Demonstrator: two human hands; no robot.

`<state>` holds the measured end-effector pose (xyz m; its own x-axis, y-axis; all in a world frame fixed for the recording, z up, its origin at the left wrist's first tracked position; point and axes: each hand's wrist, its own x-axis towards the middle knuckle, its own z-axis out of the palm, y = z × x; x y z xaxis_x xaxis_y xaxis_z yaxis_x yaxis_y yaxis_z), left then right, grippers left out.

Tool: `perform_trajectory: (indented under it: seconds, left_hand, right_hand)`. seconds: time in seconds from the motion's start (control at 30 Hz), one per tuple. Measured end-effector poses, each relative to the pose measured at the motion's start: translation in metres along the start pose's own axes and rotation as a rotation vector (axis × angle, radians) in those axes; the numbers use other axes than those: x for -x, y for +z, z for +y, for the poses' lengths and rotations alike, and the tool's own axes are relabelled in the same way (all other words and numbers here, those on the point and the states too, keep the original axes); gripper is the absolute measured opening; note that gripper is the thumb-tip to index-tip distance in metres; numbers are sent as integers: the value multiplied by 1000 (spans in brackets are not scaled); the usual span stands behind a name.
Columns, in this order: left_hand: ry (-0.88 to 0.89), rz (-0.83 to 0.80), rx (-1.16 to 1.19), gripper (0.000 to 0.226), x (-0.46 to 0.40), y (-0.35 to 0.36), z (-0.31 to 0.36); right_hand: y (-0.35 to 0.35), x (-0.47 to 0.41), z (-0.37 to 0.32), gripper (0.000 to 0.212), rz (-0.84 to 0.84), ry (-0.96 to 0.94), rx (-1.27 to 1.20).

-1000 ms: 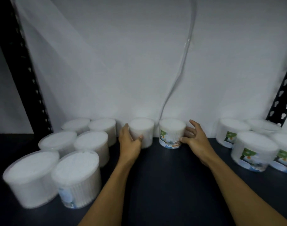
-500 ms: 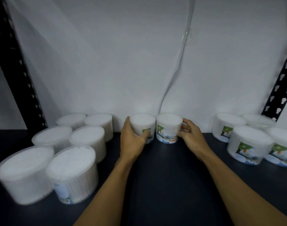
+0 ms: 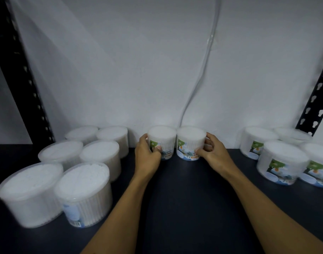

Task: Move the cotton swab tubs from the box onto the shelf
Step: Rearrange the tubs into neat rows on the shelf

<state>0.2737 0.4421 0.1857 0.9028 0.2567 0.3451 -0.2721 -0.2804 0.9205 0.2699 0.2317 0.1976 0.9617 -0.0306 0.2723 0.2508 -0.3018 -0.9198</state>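
Observation:
Two clear cotton swab tubs stand side by side at the back middle of the dark shelf [image 3: 184, 189], against the white wall. My left hand [image 3: 147, 157] wraps the left tub [image 3: 163, 137] from its left side, and that tub's green-tree label faces me. My right hand [image 3: 213, 154] grips the right tub [image 3: 190, 140] from its right side, fingers on the label. Both tubs rest upright on the shelf and almost touch each other. The box is out of view.
Several tubs [image 3: 83, 191] are grouped in two rows on the left of the shelf, and several more labelled tubs [image 3: 281, 162] stand at the right. Black slotted uprights [image 3: 23, 76] [image 3: 316, 99] frame both sides. A clear tube [image 3: 203, 70] hangs down the wall.
The left tub has been turned so its label now faces me. My right hand has closed onto the right tub's side. Both tubs stayed at the back of the shelf.

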Motion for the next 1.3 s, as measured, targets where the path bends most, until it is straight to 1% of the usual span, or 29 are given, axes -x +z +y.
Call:
perform_trajectory:
  seconds: [0.07, 0.1, 0.17, 0.2, 0.23, 0.3, 0.37, 0.53, 0.63, 0.73, 0.77, 0.87, 0.9, 1.0, 1.2, 1.3]
  left_hand:
    - [-6, -43, 18, 47, 1, -1, 0]
    - [-8, -72, 19, 51, 1, -1, 0]
    - [-8, -119, -7, 75, 3, 0, 0]
    - [-9, -123, -24, 83, 4, 0, 1]
    - [-8, -112, -36, 83, 5, 1, 1]
    - [-17, -88, -48, 72, 4, 1, 1]
    - [-18, -77, -57, 66, 3, 1, 1]
    - [39, -41, -131, 67, 5, 1, 1]
    - [58, -121, -171, 63, 10, 1, 1]
    - [84, -212, -224, 57, 18, 3, 5]
    - [85, -231, -228, 58, 21, 5, 7]
    - [40, -231, -185, 78, 30, 14, 15]
    - [41, -237, -177, 81, 33, 19, 17]
    - [49, -286, -174, 77, 42, 35, 26]
    - [-40, -243, -157, 70, 33, 64, 31]
    - [-44, -236, -142, 68, 29, 74, 29]
  right_hand:
    - [1, -1, 3, 69, -3, -3, 19]
    - [1, -1, 4, 71, -4, -2, 30]
    - [2, 0, 4, 75, 6, -7, 42]
    - [3, 0, 4, 77, 15, -11, 48]
    - [3, 0, 4, 77, 24, -13, 53]
    - [3, 0, 4, 77, 35, -16, 62]
    - [3, 0, 4, 76, 47, -15, 72]
    - [4, 5, 5, 64, 128, 4, 94]
    - [0, 14, 4, 58, 202, 18, 115]
    - [-8, 24, 4, 56, 279, 39, 159]
    - [-11, 27, 5, 56, 297, 46, 169]
    - [-20, 34, 6, 54, 348, 73, 196]
    - [-23, 36, 6, 53, 371, 79, 202]
    - [-27, 37, 6, 49, 427, 104, 200]
    - [-30, 35, 8, 47, 534, 153, 219]
    - [-31, 32, 10, 46, 554, 164, 220]
